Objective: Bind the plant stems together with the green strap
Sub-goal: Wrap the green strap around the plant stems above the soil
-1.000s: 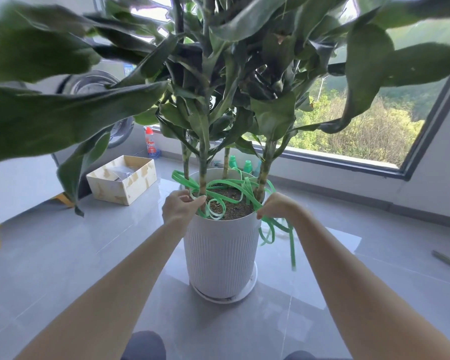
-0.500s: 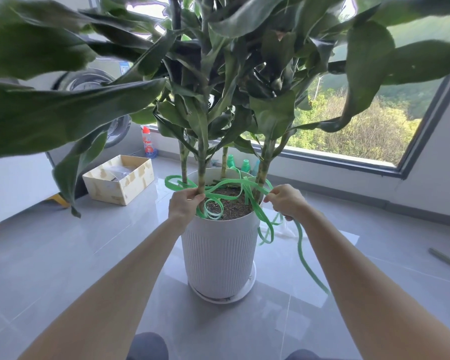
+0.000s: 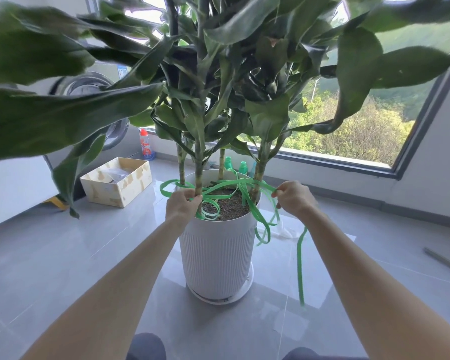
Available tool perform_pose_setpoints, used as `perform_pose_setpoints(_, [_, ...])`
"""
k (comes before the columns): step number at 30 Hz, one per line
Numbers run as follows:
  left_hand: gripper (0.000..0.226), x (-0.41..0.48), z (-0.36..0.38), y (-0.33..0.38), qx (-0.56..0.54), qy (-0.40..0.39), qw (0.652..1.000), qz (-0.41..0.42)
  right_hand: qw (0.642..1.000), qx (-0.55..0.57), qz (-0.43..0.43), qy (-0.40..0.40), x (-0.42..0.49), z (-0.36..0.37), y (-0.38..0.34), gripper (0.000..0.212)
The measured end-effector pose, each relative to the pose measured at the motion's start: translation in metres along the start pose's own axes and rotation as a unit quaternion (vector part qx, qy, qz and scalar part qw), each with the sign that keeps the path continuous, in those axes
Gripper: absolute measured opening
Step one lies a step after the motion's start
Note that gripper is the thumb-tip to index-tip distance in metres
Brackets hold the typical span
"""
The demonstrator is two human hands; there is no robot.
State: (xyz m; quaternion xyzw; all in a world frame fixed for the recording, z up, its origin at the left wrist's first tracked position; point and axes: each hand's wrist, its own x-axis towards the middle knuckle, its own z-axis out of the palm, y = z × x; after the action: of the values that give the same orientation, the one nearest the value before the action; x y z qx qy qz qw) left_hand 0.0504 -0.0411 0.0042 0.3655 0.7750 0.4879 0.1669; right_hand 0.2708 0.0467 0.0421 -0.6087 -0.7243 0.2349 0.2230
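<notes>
Green flat plastic strap [image 3: 220, 185] loops round the pale banded plant stems [image 3: 198, 175] above the ribbed white pot [image 3: 216, 255], tail hanging right of it. Left hand [image 3: 182, 203], arm outstretched, grips strap against the front stem; right hand [image 3: 294, 197] pinches strap beside the rim.

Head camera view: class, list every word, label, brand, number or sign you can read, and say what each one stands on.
No text can be read with certainty.
Red-capped bottle by the window: the label has red lettering, too blurred to read.
Washing machine: the blue sticker is too small and blurred to read.
Cardboard box, white pot, green strap: no print visible.
</notes>
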Motion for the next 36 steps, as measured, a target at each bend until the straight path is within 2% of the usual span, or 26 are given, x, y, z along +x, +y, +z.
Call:
perform_pose_setpoints(3, [0.033,-0.012,-0.003,0.01,0.043,0.09,0.995,-0.026,0.999,-0.015,0.004,0.04,-0.001,-0.005,0.005,0.024])
perform_pose_setpoints(5, [0.026,-0.023,-0.002,0.017,0.1,0.125,0.985,0.06,0.999,-0.012,0.005,0.05,-0.001,-0.007,0.009,0.025])
perform_pose_setpoints(8, [0.019,-0.033,0.007,0.023,0.141,0.071,0.962,0.224,1.0,0.002,-0.026,0.016,-0.001,-0.014,0.015,0.022])
perform_pose_setpoints(10, [0.022,-0.032,0.016,0.027,0.151,0.016,0.953,0.263,0.997,0.008,-0.065,-0.048,-0.005,-0.019,0.017,0.022])
perform_pose_setpoints(13, [0.035,-0.026,0.027,0.032,0.153,-0.047,0.954,0.252,0.984,-0.019,-0.117,-0.134,-0.013,-0.025,0.017,0.02])
perform_pose_setpoints(16, [0.042,-0.027,0.039,0.035,0.181,-0.139,0.929,0.291,0.973,-0.023,-0.145,-0.177,-0.018,-0.027,0.017,0.02])
perform_pose_setpoints(18, [0.039,-0.029,0.047,0.037,0.185,-0.202,0.913,0.301,0.97,-0.014,-0.156,-0.184,-0.019,-0.028,0.018,0.019])
perform_pose_setpoints(20, [0.025,-0.03,0.051,0.04,0.162,-0.247,0.915,0.277,0.973,0.003,-0.157,-0.172,-0.018,-0.028,0.022,0.02])
perform_pose_setpoints(22, [0.018,-0.026,0.051,0.041,0.164,-0.237,0.919,0.27,0.978,0.015,-0.143,-0.15,-0.014,-0.03,0.027,0.021])
perform_pose_setpoints(24, [0.02,-0.021,0.05,0.038,0.177,-0.187,0.928,0.268,0.983,0.0,-0.129,-0.133,-0.012,-0.031,0.032,0.022])
perform_pose_setpoints(29, [0.021,-0.008,0.047,0.024,0.128,-0.12,0.975,0.133,0.995,-0.018,-0.057,-0.083,-0.004,-0.026,0.045,0.03])
perform_pose_setpoints(31, [0.024,-0.006,0.047,0.023,0.166,-0.102,0.974,0.114,0.998,-0.016,-0.037,-0.055,-0.001,-0.022,0.046,0.032])
perform_pose_setpoints(33, [0.029,-0.008,0.047,0.027,0.218,-0.108,0.96,0.139,0.997,0.007,-0.057,-0.042,0.0,-0.018,0.041,0.029])
perform_pose_setpoints(36, [0.06,-0.014,0.046,0.036,0.219,-0.179,0.939,0.195,0.993,0.006,-0.108,-0.047,-0.004,-0.014,0.028,0.025])
